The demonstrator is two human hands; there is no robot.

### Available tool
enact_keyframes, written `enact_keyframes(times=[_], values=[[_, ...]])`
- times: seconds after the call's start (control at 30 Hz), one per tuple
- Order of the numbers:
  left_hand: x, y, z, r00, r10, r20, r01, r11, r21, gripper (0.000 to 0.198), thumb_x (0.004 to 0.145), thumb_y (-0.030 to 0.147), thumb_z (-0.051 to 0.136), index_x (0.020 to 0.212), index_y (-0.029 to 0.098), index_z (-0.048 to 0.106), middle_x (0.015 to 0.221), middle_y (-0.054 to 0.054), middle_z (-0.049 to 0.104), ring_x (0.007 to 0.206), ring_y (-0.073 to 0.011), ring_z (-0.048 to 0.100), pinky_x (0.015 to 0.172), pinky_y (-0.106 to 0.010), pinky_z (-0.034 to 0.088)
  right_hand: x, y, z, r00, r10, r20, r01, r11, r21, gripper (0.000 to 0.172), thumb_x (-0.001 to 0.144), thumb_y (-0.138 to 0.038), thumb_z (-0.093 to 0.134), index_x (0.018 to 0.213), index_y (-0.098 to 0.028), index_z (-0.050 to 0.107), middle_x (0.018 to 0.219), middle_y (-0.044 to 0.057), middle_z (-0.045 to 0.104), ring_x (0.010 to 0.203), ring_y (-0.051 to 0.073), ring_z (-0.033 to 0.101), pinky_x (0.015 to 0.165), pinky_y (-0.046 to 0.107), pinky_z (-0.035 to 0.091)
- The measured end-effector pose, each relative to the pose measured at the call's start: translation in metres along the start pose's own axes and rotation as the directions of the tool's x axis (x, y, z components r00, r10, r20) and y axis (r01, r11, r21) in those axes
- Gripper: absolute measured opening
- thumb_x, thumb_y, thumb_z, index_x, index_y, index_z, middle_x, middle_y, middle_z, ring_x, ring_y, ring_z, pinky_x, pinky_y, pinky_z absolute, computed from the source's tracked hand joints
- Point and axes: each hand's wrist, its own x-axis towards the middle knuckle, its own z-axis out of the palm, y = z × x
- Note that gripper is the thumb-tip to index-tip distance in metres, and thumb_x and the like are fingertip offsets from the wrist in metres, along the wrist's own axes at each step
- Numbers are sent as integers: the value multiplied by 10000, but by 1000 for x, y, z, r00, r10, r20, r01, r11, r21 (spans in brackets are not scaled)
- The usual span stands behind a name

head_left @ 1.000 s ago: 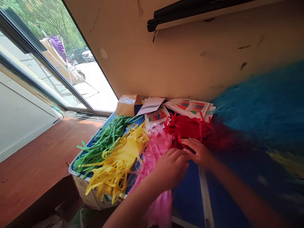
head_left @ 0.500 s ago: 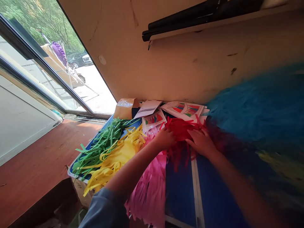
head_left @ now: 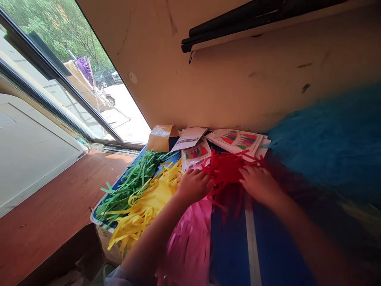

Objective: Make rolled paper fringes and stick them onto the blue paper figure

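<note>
A bundle of red fringe strips (head_left: 224,169) lies spread on the blue table between my hands. At its left edge is my left hand (head_left: 195,186), fingers loosely bent and apart over the border of red and pink. My right hand (head_left: 259,183) rests on the red fringe's right side, its fingers stretched out and apart. Below my left hand, pink fringe (head_left: 192,234) hangs toward the near table edge. Further left lie yellow fringe (head_left: 157,194) and green fringe (head_left: 133,182). The undersides of both hands are hidden.
Printed cards (head_left: 235,141) and an opened brown package (head_left: 162,138) lie along the wall. Blue feathery material (head_left: 330,139), blurred, fills the right side. A white strip (head_left: 252,238) crosses the blue tabletop (head_left: 229,246). Black rolls (head_left: 238,26) sit on a shelf above; a glass door (head_left: 86,91) stands left.
My left hand has shifted left and nearer, off the red fringe's middle toward its edge. My right hand has moved slightly right and down. The view has also turned a little.
</note>
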Motion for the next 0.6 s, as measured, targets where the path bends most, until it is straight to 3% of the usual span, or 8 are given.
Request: enact_keyframes(times=[0.07, 0.13, 0.2, 0.27, 0.33, 0.4, 0.6], values=[[13, 10, -2, 991, -94, -97, 86, 992, -89, 246, 898, 297, 405, 932, 167, 611, 959, -77, 647, 878, -210, 581, 768, -345, 435, -3, -16, 18, 997, -77, 8, 77, 996, 49, 242, 791, -233, 518, 1002, -184, 623, 1112, 129, 601, 1069, 308, 506, 963, 563, 264], [32, 23, 2, 993, -39, -114, 13, 975, -223, 280, 895, 329, 423, 1062, 153, 563, 1146, -92, 587, 1025, -210, 544, 853, -321, 426, -6, -28, 32, 988, -152, -3, 152, 984, 98, 271, 820, -235, 468, 1045, -206, 617, 1127, 112, 598, 1125, 301, 472, 993, 570, 232], [52, 33, 12, 989, 147, -18, -144, 927, -345, 365, 913, 388, 396, 1184, 161, 487, 1223, -87, 551, 1100, -187, 518, 893, -289, 413, -8, -34, 41, 974, -226, -20, 227, 962, 150, 326, 848, -226, 406, 1114, -218, 593, 1155, 98, 586, 1130, 263, 476, 994, 490, 296], [65, 36, 27, 968, 222, 120, -163, 914, -372, 445, 917, 462, 355, 1238, 168, 445, 1161, -84, 596, 1081, -195, 539, 885, -310, 417, -10, -31, 46, 959, -280, -36, 281, 940, 196, 352, 870, -242, 369, 1155, -215, 574, 1170, 86, 578, 1093, 223, 506, 942, 393, 381], [68, 32, 39, 962, 163, 219, -98, 955, -280, 501, 891, 531, 360, 1203, 161, 488, 1083, -92, 636, 1068, -237, 546, 895, -375, 404, -11, -23, 49, 953, -299, -52, 303, 926, 225, 347, 888, -266, 349, 1133, -207, 587, 1137, 77, 596, 1040, 200, 539, 882, 346, 428], [63, 23, 46, 971, 62, 231, -29, 989, -142, 511, 869, 559, 377, 1098, 144, 570, 1043, -109, 648, 1086, -278, 524, 914, -434, 376, -11, -16, 53, 951, -299, -72, 308, 922, 236, 328, 892, -254, 346, 1077, -200, 612, 1101, 74, 613, 1012, 197, 555, 862, 344, 439], [46, -1, 29, 993, -106, 43, 100, 988, 116, 369, 834, 487, 499, 983, 179, 637, 1143, -98, 602, 1139, -308, 464, 1030, -513, 231, -9, -8, 62, 955, -251, -158, 282, 933, 222, 329, 874, -200, 347, 1113, -164, 570, 1070, 81, 638, 973, 181, 586, 971, 379, 362]])
